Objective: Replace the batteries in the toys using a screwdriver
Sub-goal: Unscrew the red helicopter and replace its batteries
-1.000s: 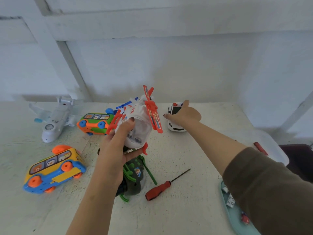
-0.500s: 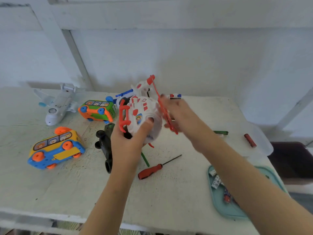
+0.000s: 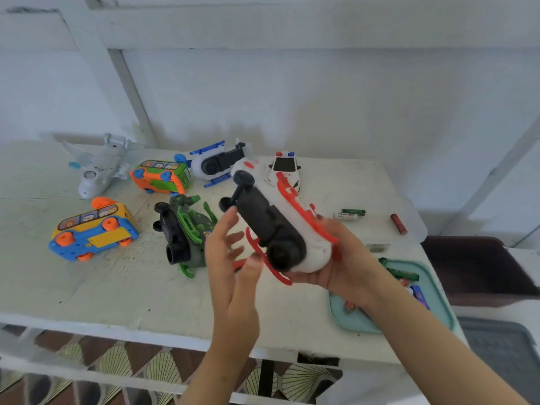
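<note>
Cradling the white-and-red helicopter [image 3: 280, 226] in your right hand [image 3: 347, 267], you are holding it above the table [image 3: 117, 287] with its black underside turned up. Your fingers are curling under its rounded end, and the far end is pointing toward the police car [image 3: 285, 169]. Your left hand [image 3: 230, 258] is hovering just beside the toy, fingers straight and spread, gripping nothing. Whether its fingertips are touching the black base cannot be told. Below your left hand a green helicopter [image 3: 187, 232] is lying on its side, with a yellow-and-blue bus [image 3: 93, 229] further left. A green-and-orange bus [image 3: 160, 175], a white plane [image 3: 99, 168] and a blue-and-white helicopter [image 3: 213, 163] are sitting along the back. Loose batteries [image 3: 349, 214] are lying to the right, and more are resting in the teal tray [image 3: 350, 320] under your right forearm.
</note>
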`<state>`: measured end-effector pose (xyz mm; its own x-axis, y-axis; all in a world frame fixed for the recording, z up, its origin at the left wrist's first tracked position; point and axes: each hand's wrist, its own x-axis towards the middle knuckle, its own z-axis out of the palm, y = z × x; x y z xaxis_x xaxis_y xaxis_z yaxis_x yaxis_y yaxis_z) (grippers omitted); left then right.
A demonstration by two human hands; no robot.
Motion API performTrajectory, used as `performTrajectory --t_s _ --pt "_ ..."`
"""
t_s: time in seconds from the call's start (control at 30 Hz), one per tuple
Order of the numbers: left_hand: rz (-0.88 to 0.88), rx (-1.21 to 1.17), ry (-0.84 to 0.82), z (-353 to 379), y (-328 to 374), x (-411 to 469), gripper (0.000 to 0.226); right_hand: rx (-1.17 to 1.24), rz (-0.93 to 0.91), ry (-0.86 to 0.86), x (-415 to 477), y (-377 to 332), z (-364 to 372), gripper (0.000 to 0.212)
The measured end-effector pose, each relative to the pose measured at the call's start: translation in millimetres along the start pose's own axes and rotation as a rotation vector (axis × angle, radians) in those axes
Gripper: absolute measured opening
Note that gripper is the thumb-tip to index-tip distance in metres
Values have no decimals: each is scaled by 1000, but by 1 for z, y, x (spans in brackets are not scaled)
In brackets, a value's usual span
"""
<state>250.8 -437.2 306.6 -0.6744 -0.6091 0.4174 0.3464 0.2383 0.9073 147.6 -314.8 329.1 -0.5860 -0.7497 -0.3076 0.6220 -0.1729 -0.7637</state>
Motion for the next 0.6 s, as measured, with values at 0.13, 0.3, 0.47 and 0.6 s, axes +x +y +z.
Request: performTrajectory --t_s 0.13,0.3,0.47,0.6 --pt "134 188 29 -15 3 -6 79 -29 133 -7 -21 -12 -9 54" --pt "227 404 -212 -40 14 -5 87 -259 232 164 -37 -30 -7 75" --pt "360 625 -342 -51 25 -16 57 -528 336 256 -30 -25 -12 81" --pt "273 598 -299 -60 18 -36 54 -517 413 133 -24 -20 5 48"
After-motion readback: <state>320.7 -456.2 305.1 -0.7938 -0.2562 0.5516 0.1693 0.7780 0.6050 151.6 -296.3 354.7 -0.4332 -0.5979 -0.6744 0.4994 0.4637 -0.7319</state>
